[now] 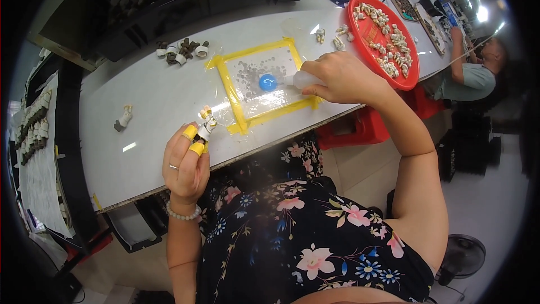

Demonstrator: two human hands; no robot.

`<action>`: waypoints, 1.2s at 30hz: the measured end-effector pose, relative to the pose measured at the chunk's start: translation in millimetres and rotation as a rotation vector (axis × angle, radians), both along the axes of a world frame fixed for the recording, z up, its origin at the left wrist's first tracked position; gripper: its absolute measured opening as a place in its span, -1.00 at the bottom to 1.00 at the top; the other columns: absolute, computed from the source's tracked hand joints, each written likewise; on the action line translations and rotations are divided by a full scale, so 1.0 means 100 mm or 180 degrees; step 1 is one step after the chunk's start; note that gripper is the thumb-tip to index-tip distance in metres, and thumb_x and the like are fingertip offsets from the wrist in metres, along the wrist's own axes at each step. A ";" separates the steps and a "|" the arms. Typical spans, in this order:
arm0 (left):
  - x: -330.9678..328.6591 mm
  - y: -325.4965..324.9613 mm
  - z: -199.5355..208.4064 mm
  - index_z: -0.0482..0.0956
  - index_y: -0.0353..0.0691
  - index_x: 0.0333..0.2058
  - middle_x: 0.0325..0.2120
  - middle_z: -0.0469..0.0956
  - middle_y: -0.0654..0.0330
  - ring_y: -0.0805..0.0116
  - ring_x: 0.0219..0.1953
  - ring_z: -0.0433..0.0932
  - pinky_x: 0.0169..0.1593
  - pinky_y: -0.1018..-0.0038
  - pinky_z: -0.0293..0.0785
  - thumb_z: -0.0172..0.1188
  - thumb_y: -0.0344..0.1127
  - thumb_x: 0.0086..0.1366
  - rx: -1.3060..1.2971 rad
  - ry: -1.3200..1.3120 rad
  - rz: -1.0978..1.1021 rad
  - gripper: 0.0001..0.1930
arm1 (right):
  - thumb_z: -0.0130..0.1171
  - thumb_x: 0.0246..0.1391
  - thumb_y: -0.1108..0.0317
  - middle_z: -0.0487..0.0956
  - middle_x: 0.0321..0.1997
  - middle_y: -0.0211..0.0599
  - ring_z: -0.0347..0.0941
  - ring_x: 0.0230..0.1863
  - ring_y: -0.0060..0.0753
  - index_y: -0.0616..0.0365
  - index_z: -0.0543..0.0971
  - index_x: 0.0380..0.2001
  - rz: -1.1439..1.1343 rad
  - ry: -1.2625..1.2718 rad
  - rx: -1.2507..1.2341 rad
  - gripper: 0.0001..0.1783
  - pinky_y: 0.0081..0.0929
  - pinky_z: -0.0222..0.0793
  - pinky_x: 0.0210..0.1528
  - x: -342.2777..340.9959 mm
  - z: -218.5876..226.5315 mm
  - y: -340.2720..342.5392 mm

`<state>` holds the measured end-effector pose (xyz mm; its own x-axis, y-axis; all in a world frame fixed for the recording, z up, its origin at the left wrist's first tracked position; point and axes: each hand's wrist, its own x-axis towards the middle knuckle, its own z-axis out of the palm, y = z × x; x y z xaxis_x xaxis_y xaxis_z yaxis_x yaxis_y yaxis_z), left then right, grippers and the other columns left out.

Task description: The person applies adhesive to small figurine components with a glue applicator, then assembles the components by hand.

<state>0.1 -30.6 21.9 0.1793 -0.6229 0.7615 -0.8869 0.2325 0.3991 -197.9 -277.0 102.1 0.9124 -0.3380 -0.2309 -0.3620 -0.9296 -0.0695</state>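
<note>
My left hand [184, 168], with yellow wraps on two fingertips, is closed round a small white-and-gold figurine [207, 125] near the table's front edge. My right hand [347, 79] grips a translucent white squeeze bottle [300, 80], tilted so its narrow end points left. That tip is close to a round blue cap-like piece [268, 83]; whether they touch, I cannot tell. Beneath the blue piece lies a clear sheet with grey spots [243, 84], framed by yellow tape [235, 114] on the table. Part of the figurine is hidden by my left fingers.
A red round tray [414, 67] holding several small figurines stands at the right, with a few loose figurines [338, 43] beside it. Dark-and-white pieces [183, 50] lie at the back. One figurine [124, 117] rests at the left. Another person [472, 76] sits farther right.
</note>
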 end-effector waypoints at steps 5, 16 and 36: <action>0.00 -0.01 0.00 0.39 -0.35 -0.32 -0.24 0.52 -0.09 -0.10 -0.20 0.55 -0.17 0.26 0.55 0.25 -0.72 -0.11 0.0028 0.0016 -0.0029 -0.66 | 0.21 -0.04 0.05 0.52 -0.53 -0.08 0.48 -0.38 -0.01 0.18 0.51 -0.28 -0.0075 0.0210 0.0053 -0.59 -0.17 0.33 -0.30 0.00 0.03 0.01; -0.11 0.02 -0.10 0.38 -0.40 -0.12 -0.15 0.49 -0.04 0.15 -0.08 0.51 0.06 0.29 0.43 0.14 -0.68 0.11 -0.0643 0.2916 -0.0094 -0.67 | 0.20 0.05 0.15 0.55 -0.24 -0.15 0.49 -0.20 -0.37 0.27 0.42 -0.07 -0.0901 -0.1310 0.1490 -0.52 -0.43 0.36 -0.14 -0.17 -0.07 -0.33; -0.19 -0.12 0.16 0.34 -0.35 0.01 -0.21 0.46 0.06 0.36 -0.25 0.36 -0.02 0.37 0.44 -0.04 -0.36 0.33 -0.1126 0.8048 -0.3843 -0.69 | 0.29 -0.07 0.37 0.55 -0.11 -0.23 0.50 -0.13 -0.37 0.22 0.41 0.05 -0.1580 -0.3447 -0.0037 -0.43 -0.52 0.38 -0.07 0.01 -0.49 -0.81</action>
<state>-19.3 -42.8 38.4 0.1806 -0.9835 0.0058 0.9488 0.1727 -0.2644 -196.9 -357.9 52.9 0.3996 -0.7063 0.5844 -0.4405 -0.7070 -0.5533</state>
